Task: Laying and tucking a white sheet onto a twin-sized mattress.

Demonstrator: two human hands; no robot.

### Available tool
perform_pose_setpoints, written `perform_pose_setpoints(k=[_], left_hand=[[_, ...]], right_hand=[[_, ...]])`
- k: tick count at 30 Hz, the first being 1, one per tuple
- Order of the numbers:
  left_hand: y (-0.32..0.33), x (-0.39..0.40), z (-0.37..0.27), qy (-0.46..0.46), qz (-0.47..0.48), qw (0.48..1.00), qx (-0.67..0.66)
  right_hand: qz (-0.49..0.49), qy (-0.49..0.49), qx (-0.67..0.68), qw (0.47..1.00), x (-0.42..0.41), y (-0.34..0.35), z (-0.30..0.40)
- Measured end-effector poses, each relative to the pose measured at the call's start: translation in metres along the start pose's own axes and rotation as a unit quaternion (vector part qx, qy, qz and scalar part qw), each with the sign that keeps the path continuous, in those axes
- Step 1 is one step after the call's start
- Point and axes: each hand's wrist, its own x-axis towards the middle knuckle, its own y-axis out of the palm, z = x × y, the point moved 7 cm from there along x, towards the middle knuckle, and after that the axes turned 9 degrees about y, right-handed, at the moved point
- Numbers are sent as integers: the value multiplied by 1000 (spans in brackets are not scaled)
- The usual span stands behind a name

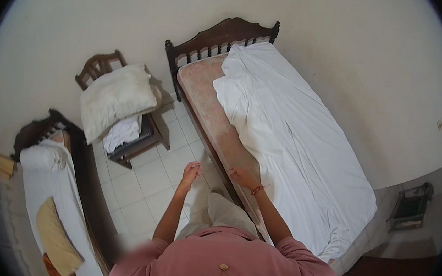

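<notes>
Nothing is in my left hand (192, 171), which hangs over the tiled floor beside the bed, fingers bent and apart. My right hand (242, 177) is held over the near side of the bed, its fingers bent; I see nothing in it, and cannot tell if it touches the mattress. A white sheet (295, 144) lies loosely over the wall side of the mattress, bunched along its inner edge. The uncovered strip of the pinkish patterned mattress (222, 118) runs from the dark wooden headboard (234, 32) towards me.
A wooden chair (154, 132) to the left carries a large white pillow (118, 97) and a crumpled white cloth (124, 133). Further left, a second bed (91, 221) holds a rolled white bundle (44, 157) and a yellow pillow (56, 238). A metal-framed object (410, 209) stands at the right.
</notes>
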Motion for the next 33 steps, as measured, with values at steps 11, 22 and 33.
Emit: perform_pose_setpoints(k=[11, 22, 33], left_hand=[[-9, 189, 7, -232, 176, 951, 104], [-74, 476, -65, -146, 75, 986, 40], [-93, 713, -74, -164, 171, 971, 40]], right_hand=[[-44, 63, -132, 988, 260, 0, -82], [-123, 214, -11, 969, 525, -66, -76], [-170, 490, 29, 854, 674, -63, -137]])
